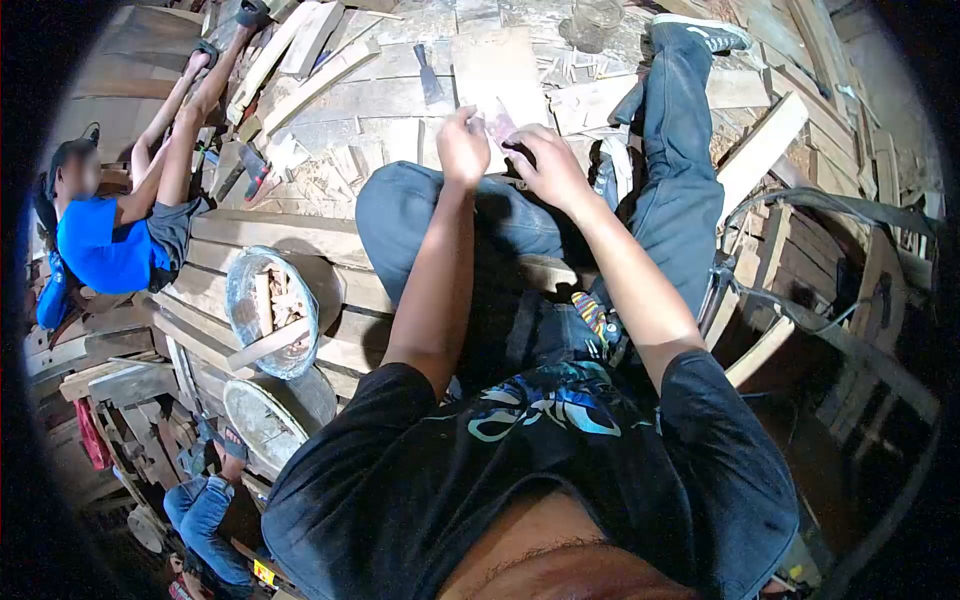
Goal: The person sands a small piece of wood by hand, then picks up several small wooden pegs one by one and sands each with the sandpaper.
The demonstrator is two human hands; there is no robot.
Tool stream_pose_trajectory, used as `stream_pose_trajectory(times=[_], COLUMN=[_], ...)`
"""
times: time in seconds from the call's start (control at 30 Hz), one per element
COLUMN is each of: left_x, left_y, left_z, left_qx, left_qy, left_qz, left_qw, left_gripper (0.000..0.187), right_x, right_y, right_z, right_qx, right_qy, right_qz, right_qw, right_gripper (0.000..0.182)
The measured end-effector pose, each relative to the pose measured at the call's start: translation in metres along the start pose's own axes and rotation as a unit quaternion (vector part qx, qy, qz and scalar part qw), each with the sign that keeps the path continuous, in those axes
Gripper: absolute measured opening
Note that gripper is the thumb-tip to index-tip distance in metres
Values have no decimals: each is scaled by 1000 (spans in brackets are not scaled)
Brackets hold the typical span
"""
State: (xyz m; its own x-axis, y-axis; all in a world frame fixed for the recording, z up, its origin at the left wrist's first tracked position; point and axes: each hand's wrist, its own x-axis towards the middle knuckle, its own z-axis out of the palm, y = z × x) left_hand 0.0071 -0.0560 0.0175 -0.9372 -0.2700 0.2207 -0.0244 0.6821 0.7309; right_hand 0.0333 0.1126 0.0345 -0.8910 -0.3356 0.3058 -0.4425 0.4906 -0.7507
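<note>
Board (496,72), probably plywood, lies on littered floor planks (385,76).

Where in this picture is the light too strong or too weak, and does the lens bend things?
Head view: glare washes out the pale board beyond the left hand; shadow lies right of the scrap-filled bucket; corners are black; outer edges look curved, probably by a wide lens.

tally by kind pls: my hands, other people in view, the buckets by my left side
hands: 2 (left hand, right hand)
other people: 2 (one in a blue shirt, one in jeans, mostly legs showing)
buckets: 2 (one holding wood scraps, one beside it)
total: 6
</note>
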Motion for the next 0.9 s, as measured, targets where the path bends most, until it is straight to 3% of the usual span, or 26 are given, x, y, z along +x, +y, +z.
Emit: stream_pose_trajectory(times=[0.1, 0.2, 0.3, 0.43, 0.6, 0.7, 0.73, 0.9], left_x=[-8, -6, -11, -13, -11, -12, -9, -12], left_y=[26, 14, 8, 9, 15, 14, 21, 19], left_z=[1, 17, 30, 27, 31, 32, 27, 27], left_qx=[-25, 75, 96, 110, 115, 161, 143, 178], left_qy=[-7, -15, 24, -14, 9, 15, -27, -9], left_qz=[-57, 72, 116, 98, 43, 60, 14, 73], left_qw=[998, 994, 988, 989, 992, 985, 989, 981], left_gripper=[14, 13, 16, 20, 18, 16, 16, 17], right_x=[-13, -33, -42, -42, -40, -38, -38, -36], right_y=[9, 27, 39, 45, 42, 26, 29, 30], right_z=[5, 14, 26, 35, 37, 33, 39, 27], right_qx=[-76, -89, -114, -183, -169, -113, -121, -80], right_qy=[18, -58, -45, -10, 6, -1, 10, -10], right_qz=[-60, -32, -28, -56, -58, -19, -34, -34], right_qw=[995, 994, 992, 981, 984, 993, 992, 996], right_gripper=[38, 55, 46, 59, 60, 59, 65, 64])
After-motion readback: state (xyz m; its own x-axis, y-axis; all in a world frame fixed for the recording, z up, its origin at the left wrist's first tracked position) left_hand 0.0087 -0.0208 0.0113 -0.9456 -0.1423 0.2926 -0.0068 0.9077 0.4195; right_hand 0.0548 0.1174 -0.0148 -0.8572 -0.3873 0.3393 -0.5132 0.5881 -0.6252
